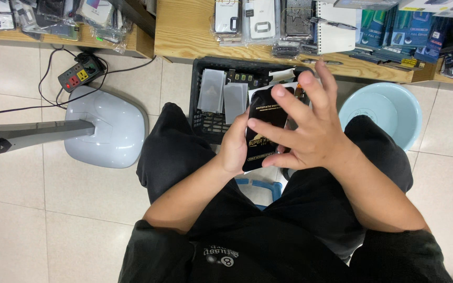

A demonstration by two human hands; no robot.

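A flat black packet (266,111) with gold lettering is held upright between my knees. My left hand (234,147) grips it from the left side and beneath. My right hand (306,124) lies across its front with the fingers spread, fingertips touching the packet's face and top edge. A white card or sleeve (283,76) shows just behind the packet's top.
A black plastic crate (205,123) with grey sleeves (223,94) stands on the floor ahead. A light blue basin (389,107) is at right, a grey fan base (108,128) and a power strip (79,73) at left. Wooden shelves (184,31) hold packaged phone cases and a notebook (335,23).
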